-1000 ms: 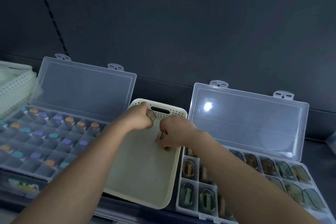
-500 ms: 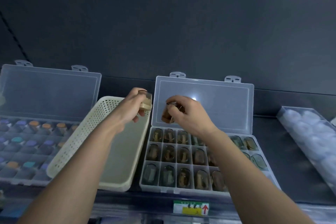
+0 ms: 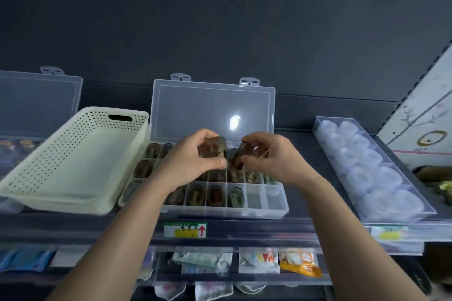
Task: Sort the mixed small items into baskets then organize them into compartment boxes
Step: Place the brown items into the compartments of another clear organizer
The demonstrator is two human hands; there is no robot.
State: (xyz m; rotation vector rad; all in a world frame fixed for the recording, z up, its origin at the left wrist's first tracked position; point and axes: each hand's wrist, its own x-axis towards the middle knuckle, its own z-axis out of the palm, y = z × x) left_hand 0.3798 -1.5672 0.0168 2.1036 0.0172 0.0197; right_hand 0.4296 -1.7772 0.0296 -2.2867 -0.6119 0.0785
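Both hands have moved from the emptied basket (image 3: 73,161) to over the compartment box (image 3: 266,206): our left hand (image 3: 193,159) and right hand (image 3: 271,156) each pinch a brown item, two front-right compartments unfilled.

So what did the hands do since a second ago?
Both hands left the cream basket, where they were picking up small brown pieces, and moved right, over the open compartment box. The left hand now pinches one brown piece and the right hand another, above the filled rows. The basket looks empty. The box lid is still up, and the two front-right compartments are bare.
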